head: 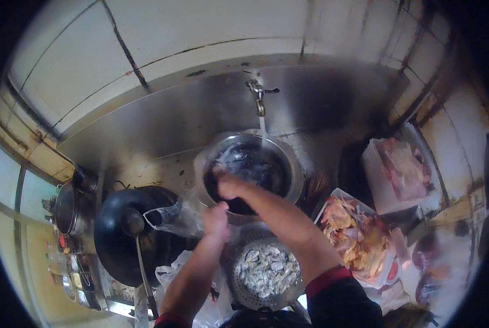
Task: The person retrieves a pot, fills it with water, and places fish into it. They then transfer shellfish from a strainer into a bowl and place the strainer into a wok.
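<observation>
Water runs from a metal tap (260, 104) into a round metal basin (297, 180), whose dark water is stirred and glinting. My right hand (230, 184) reaches over the near rim into the basin's left side. Motion blur and the water hide its fingertips, so I cannot tell whether it holds anything. At the near left edge, my left hand (216, 219) is closed on the basin's rim. Below the basin, between my forearms, a perforated metal colander (265, 302) holds a heap of greyish shellfish meat (269, 270), possibly oysters.
On the left rests a black wok (113, 254) with a long-handled ladle (133, 221). Clear plastic bags (183, 219) lie beside it. To the right are a plastic tub of raw poultry pieces (351, 242) and a white container of pinkish meat (404, 168). A steel backsplash (179, 110) rises behind.
</observation>
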`<state>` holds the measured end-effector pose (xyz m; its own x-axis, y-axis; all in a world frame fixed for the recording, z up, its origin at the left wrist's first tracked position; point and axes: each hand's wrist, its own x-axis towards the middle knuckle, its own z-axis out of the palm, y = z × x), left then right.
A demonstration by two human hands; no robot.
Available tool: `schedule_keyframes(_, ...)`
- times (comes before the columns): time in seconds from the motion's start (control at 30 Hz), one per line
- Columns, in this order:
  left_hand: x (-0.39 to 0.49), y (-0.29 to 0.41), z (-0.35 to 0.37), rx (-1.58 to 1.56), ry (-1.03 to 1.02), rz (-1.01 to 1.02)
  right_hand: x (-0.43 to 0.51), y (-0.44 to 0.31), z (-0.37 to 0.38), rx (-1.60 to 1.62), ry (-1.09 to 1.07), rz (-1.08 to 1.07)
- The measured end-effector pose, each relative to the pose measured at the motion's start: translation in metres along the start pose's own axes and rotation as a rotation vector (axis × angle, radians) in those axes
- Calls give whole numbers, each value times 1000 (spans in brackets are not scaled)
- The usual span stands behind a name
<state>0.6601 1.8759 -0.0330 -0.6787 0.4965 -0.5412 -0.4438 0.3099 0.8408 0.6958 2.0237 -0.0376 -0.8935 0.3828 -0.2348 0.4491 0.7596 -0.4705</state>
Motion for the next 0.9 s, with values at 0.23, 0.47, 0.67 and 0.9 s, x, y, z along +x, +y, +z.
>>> schedule_keyframes(0.23, 14, 37, -58, -319, 182, 43, -64, -12, -86, -134, 206, 179)
schedule_keyframes(0.47, 22, 78, -105, -338, 262, 175, -39, 25, -234, -578, 609, 482)
schedule_keyframes(0.67, 42, 120, -147, 69, 482, 508, -9, 8, -240, -447, 718, 540)
schedule_keyframes(0.9, 31, 141, -133, 596, 598, 710, -56, 6, -224, -155, 860, 522)
